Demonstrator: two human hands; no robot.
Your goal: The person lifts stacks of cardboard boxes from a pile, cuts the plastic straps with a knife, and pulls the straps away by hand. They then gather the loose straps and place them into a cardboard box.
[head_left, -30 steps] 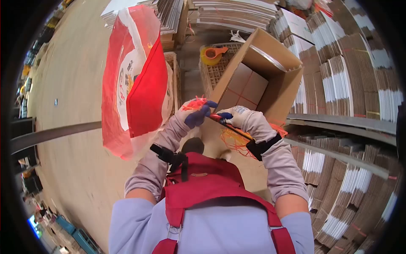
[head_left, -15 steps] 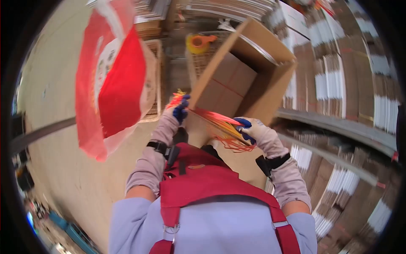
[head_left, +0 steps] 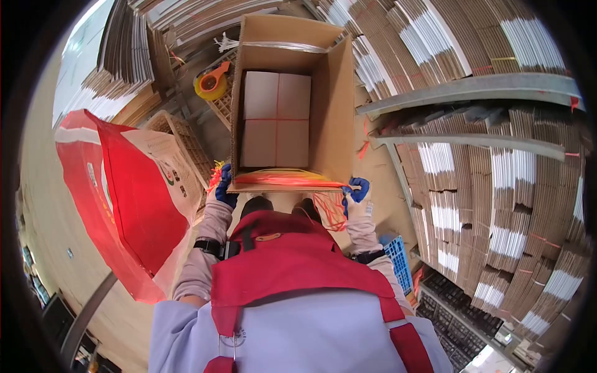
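Observation:
A tall open cardboard box (head_left: pixel 333 118) stands in front of me, and a pale carton (head_left: pixel 277 133) tied crosswise with red string lies inside it. Along the box's near edge stretches a bundle of orange and yellow plastic strings (head_left: pixel 283 178). My left hand (head_left: pixel 225 186), in a white and blue glove, is closed on the bundle's left end at the near left corner. At the near right corner, my right hand (head_left: pixel 356 191), gloved alike, is closed on the other end. Loose orange strands (head_left: pixel 331 211) hang below the bundle near my right hand.
A red and white sack (head_left: pixel 134 205) stands at left beside a woven crate (head_left: pixel 185 146). A tape dispenser (head_left: pixel 212 82) sits left of the box. Stacks of flattened cardboard (head_left: pixel 479 180) fill metal racks (head_left: pixel 472 93) at right. A blue basket (head_left: pixel 398 262) is low at right.
My view has turned, and the box now stands straight before me. The string bundle, slanting outside the box earlier, now lies level along its near edge, with both hands holding it.

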